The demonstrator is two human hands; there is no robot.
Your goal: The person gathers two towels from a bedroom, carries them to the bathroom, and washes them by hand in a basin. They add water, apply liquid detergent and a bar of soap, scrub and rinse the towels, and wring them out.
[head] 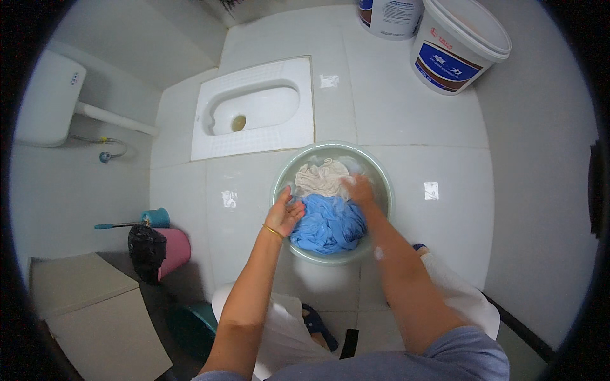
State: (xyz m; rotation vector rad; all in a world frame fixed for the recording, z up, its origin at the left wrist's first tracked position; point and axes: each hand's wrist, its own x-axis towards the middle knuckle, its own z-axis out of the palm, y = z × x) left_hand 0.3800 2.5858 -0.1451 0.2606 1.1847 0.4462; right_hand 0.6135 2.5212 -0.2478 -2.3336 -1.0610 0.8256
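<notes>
A round pale-green plastic basin [388, 190] sits on the floor before me, with wet laundry inside. Its near half holds a bunched blue cloth [329, 228]; a crumpled cream cloth [319, 178] lies at the far side, with suds around it. My left hand [284, 214] is at the basin's left rim, palm turned up and fingers apart, beside the blue cloth and gripping nothing. A gold bangle [273, 231] circles that wrist. My right hand [360, 190] is blurred by motion at the cream cloth's right edge; whether its fingers grip the fabric is unclear.
Beyond the basin is a white squat toilet [257, 109] set in the tiled floor [419, 166]. Plastic buckets [448, 62] stand far right. Leftward are a pink bin [176, 250] with a black bag, a toilet brush [119, 225] and a cardboard box [105, 324].
</notes>
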